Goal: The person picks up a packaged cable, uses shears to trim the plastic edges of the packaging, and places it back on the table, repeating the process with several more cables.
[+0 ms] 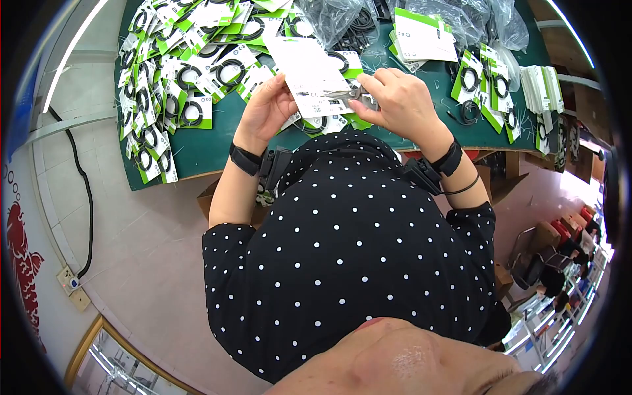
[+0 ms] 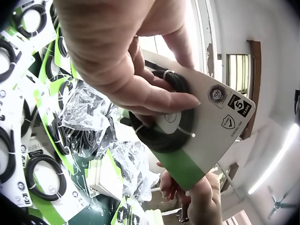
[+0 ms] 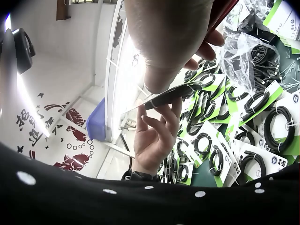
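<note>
My left hand [image 1: 270, 108] grips a white-and-green cable card [image 1: 309, 66] in front of the chest. On the card, a coiled black cable [image 2: 161, 143] with white ties lies under the left fingers in the left wrist view, the thumb behind. My right hand [image 1: 401, 99] is at the card's other edge, its thumb close against the green part. A small metal tool [image 1: 353, 91] sits in the right hand's fingers. In the right wrist view a red handle [image 3: 224, 14] shows beside that palm; the tool's kind is mostly hidden by the hand.
Many carded cables [image 1: 187, 79] are heaped on the green table [image 1: 197, 155] at left. Clear plastic bags [image 1: 329, 23] with loose black cables lie at the back. A stack of white cards [image 1: 424, 36] and more carded cables [image 1: 490, 82] lie to the right.
</note>
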Tool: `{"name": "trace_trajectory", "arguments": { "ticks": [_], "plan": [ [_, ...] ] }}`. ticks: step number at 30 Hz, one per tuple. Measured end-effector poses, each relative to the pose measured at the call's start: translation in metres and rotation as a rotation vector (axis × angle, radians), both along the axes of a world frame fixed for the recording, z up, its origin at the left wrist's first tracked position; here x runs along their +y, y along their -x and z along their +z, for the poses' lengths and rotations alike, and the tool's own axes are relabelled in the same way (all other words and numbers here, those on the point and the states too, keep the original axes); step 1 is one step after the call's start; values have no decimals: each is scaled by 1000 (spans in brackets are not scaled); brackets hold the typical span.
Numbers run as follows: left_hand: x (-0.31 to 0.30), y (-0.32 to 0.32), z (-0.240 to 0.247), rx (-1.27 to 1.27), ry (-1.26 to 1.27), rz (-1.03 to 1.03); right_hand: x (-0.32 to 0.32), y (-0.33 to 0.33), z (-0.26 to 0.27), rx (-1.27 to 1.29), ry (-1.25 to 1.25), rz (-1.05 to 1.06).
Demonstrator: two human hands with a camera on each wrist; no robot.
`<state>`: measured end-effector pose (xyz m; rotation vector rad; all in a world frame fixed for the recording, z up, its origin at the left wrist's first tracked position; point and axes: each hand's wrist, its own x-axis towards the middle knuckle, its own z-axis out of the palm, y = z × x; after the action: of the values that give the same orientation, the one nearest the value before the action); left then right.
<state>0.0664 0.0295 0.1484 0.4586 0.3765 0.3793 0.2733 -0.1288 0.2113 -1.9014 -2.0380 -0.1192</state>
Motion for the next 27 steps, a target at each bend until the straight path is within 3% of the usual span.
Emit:
{"name": "trace_trajectory", "arguments": {
  "ticks": [9, 13, 14, 16, 18, 20, 27],
  "plan": [
    [0, 0, -2, 10, 9, -9, -2, 5, -10, 26, -17, -7],
    [-1, 2, 3, 53, -101, -62, -7, 6, -17, 115, 135, -82],
    [-1, 5, 2, 54, -101, -54, -8, 4, -18, 228, 161, -122],
    [4, 25, -5, 268, -331, -16, -4, -1, -22, 459, 211, -179],
    [11, 54, -7, 397, -451, 29, -2, 1, -27, 534, 242, -170],
    [12, 90, -9, 500, -430, 242, -2, 5, -33, 664, 323, -210],
    [-17, 250, -46, 1085, -415, 1176, 15, 21, -66, 632, 247, -141]
  ]
}}
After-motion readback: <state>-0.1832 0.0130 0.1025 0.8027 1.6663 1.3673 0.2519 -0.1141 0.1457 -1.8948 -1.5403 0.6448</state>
